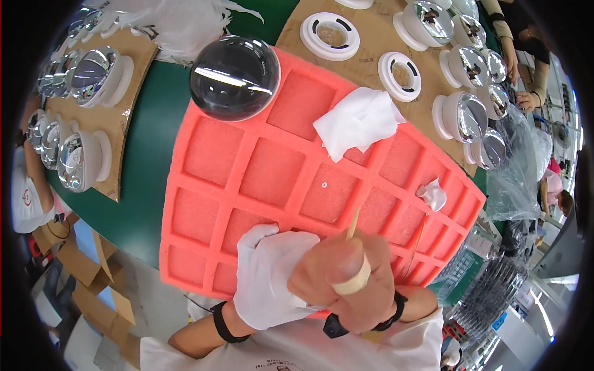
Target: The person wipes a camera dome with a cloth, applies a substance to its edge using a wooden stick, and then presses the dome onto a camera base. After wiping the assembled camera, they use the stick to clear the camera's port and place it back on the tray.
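My left hand (272, 278), in a white glove, is curled over the near part of a pink foam tray (247, 139). What its fingers hold is hidden behind my right hand (346, 278). My right hand is bare, with a pale yellow band (352, 281) round one digit, and pinches a thin wooden stick (353, 224) pointing up and away. A crumpled white cloth (359, 120) and a smaller white scrap (432, 195) lie on the tray. At its far left corner rests a glossy black dome (235, 77). A tiny white ring (324, 185) sits in one compartment.
Cardboard sheets (139, 74) at left and far right carry several mirrored domes on white bases (102, 77). Two white rings (330, 36) lie beyond the tray. Clear plastic bags (516, 167) stand at right. A co-worker's hands (527, 101) work at the far right; open cartons (93, 260) stand lower left.
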Motion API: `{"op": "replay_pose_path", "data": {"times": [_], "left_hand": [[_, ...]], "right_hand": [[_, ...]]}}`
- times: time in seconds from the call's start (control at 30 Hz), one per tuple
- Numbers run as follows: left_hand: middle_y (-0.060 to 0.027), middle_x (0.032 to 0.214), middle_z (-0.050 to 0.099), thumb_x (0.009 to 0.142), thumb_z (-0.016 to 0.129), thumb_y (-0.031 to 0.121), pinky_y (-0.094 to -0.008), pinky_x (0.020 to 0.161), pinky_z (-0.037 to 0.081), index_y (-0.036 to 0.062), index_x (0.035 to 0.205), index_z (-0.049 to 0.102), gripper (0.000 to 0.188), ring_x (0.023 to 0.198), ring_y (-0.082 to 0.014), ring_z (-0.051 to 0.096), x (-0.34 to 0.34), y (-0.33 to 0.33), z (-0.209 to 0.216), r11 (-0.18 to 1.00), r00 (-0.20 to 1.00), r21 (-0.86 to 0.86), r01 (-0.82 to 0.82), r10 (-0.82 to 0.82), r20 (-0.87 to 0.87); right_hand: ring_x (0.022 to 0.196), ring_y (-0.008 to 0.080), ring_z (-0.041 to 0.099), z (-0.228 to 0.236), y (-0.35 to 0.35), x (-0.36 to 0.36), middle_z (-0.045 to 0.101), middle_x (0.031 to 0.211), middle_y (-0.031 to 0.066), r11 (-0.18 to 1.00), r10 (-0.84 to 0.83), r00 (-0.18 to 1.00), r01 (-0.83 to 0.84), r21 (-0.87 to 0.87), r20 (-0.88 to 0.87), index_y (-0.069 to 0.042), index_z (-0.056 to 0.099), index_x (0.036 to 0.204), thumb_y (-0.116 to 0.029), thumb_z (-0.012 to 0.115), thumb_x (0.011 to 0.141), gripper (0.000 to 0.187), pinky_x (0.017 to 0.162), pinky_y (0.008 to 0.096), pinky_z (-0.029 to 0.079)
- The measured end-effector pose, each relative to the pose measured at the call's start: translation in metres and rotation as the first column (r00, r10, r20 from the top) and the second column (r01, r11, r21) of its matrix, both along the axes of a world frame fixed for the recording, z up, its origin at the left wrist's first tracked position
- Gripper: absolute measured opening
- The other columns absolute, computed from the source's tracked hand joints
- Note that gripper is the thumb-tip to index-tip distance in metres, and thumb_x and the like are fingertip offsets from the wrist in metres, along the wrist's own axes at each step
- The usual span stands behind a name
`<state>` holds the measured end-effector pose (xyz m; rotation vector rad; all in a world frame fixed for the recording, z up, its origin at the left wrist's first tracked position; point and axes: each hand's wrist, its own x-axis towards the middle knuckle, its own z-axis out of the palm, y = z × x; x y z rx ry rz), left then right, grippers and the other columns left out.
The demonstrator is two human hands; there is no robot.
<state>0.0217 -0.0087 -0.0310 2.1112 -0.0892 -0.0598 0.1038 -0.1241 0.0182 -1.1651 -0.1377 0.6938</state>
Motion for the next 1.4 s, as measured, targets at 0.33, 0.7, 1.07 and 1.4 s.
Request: {"op": "replay_pose_path", "data": {"times": [0.33, 0.7, 1.07, 1.4], "left_hand": [[-0.0049, 0.111, 0.061, 0.058, 0.088, 0.029, -0.0442, 0.097, 0.037, 0.0077, 0.111, 0.061, 0.063, 0.101, -0.0229, 0.054, -0.001, -0.001, -0.003, 0.986, 0.996, 0.166, 0.011, -0.025, 0.081], [-0.0061, 0.114, 0.060, 0.061, 0.088, 0.023, -0.0480, 0.097, 0.039, 0.0071, 0.122, 0.051, 0.073, 0.102, -0.0243, 0.055, 0.001, -0.005, -0.005, 0.993, 0.967, 0.073, -0.088, 0.068, 0.245], [-0.0056, 0.114, 0.059, 0.060, 0.089, 0.025, -0.0469, 0.097, 0.036, 0.0069, 0.117, 0.055, 0.069, 0.102, -0.0255, 0.053, 0.004, 0.000, 0.007, 0.998, 0.992, 0.054, -0.021, 0.014, 0.128], [-0.0047, 0.113, 0.058, 0.059, 0.088, 0.024, -0.0453, 0.098, 0.036, 0.0083, 0.113, 0.056, 0.065, 0.103, -0.0250, 0.051, 0.000, 0.000, 0.001, 0.998, 0.995, 0.066, -0.022, 0.016, 0.095]], "right_hand": [[0.042, 0.0094, 0.009, -0.014, -0.005, 0.013, 0.015, 0.050, -0.0072, 0.869, -0.267, 0.809, 0.437, 0.233, -0.523, -0.017, 0.023, 0.065, -0.055, 0.020, 0.108, 0.058, 0.040, 0.0290, 0.011], [0.040, 0.0080, 0.010, -0.013, 0.001, -0.003, 0.015, 0.049, -0.0085, 0.789, -0.327, 0.785, 0.533, 0.304, -0.527, -0.017, 0.024, 0.062, -0.051, 0.021, 0.109, 0.058, 0.037, 0.0269, 0.012], [0.038, 0.0104, 0.016, -0.011, -0.008, -0.002, 0.018, 0.048, -0.0059, 0.918, -0.129, 0.910, 0.260, 0.300, -0.395, -0.015, 0.025, 0.062, -0.052, 0.023, 0.109, 0.059, 0.039, 0.0301, 0.013], [0.041, 0.0117, 0.014, -0.024, -0.010, -0.001, 0.018, 0.049, -0.0054, 0.844, -0.198, 0.887, 0.370, 0.387, -0.417, -0.015, 0.026, 0.066, -0.054, 0.023, 0.108, 0.058, 0.041, 0.0301, 0.014]]}}
